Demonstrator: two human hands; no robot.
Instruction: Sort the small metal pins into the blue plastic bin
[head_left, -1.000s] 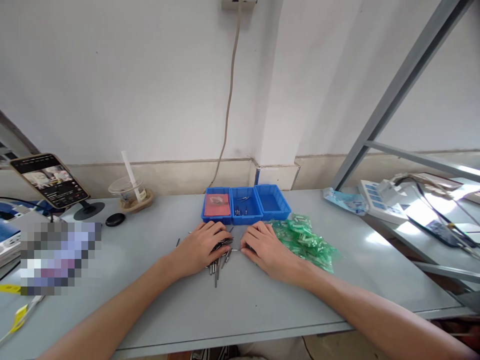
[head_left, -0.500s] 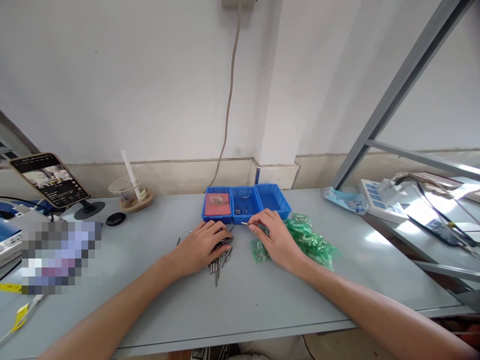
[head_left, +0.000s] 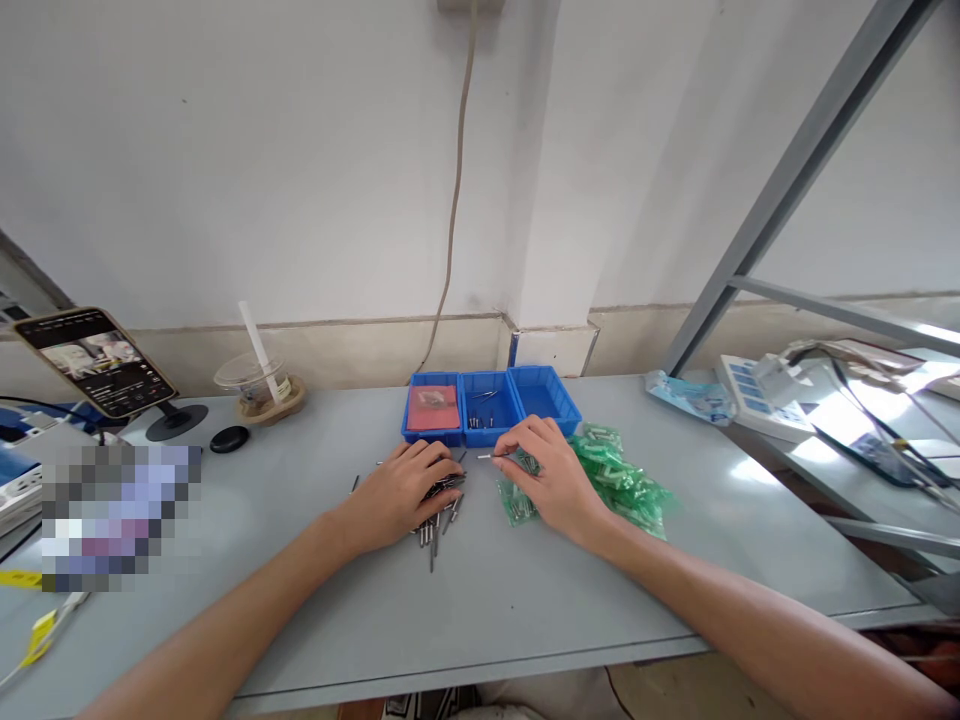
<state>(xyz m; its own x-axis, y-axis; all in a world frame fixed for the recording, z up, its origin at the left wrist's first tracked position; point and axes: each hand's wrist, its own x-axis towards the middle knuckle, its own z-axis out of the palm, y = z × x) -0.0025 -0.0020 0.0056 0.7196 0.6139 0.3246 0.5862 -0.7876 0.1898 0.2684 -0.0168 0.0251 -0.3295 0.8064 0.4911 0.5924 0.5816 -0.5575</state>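
Observation:
My left hand [head_left: 405,495] lies over a pile of thin metal pins [head_left: 434,535], its fingers curled and thumb closed round a bunch of them. Pins stick out on both sides of that hand. Between the thumb and index finger of my right hand [head_left: 553,475] is a single small metal pin [head_left: 484,457], its silver end pointing left. The pin is just in front of a blue three-part bin [head_left: 491,438]. A few pins lie in the middle compartment; the left one holds a red packet [head_left: 433,408]. Under and beside my right hand are green plastic bags [head_left: 622,485] of small metal parts.
A phone on a stand [head_left: 97,362], a black round object [head_left: 229,439] and a cup with a straw [head_left: 259,380] stand at the left. A light-blue packet [head_left: 690,398] and a white power strip [head_left: 761,400] lie at the right, by a grey metal frame [head_left: 780,180].
The pin in my right hand has come slightly lower and toward me, and more of it shows. My left hand has stayed on the pile.

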